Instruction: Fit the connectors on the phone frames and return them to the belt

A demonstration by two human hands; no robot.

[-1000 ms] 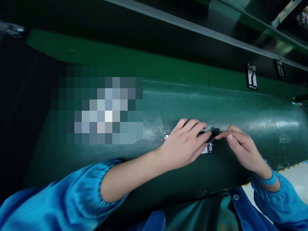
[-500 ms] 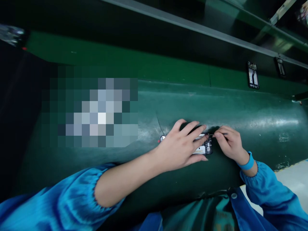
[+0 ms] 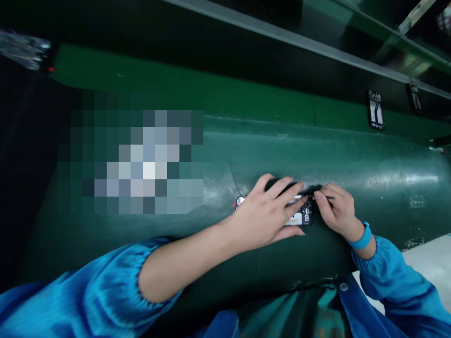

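Note:
My left hand [image 3: 269,211] lies across an opened phone [image 3: 298,219], its thumb along the near edge and its fingers over the far side, so it holds the phone down on the green mat. White inner parts and a dark circuit board show at the phone's right end; its middle is hidden under the palm. Just to the right, my right hand [image 3: 336,209] pinches a thin dark tool [image 3: 330,197], whose tip reaches the phone's upper right corner by my left fingertips. Whether the tool is tweezers or a pick cannot be made out.
Two more opened phones, one nearer [image 3: 376,110] and one farther [image 3: 415,97], lie at the back right below a dark shelf with a metal edge [image 3: 282,35]. A clear plastic-wrapped item [image 3: 26,49] is at the far left. Part of the mat is blurred out by pixels.
The view has shifted slightly, so the background sits a little to the right. Both hands keep nearly the same pose on the phone and the thin tool.

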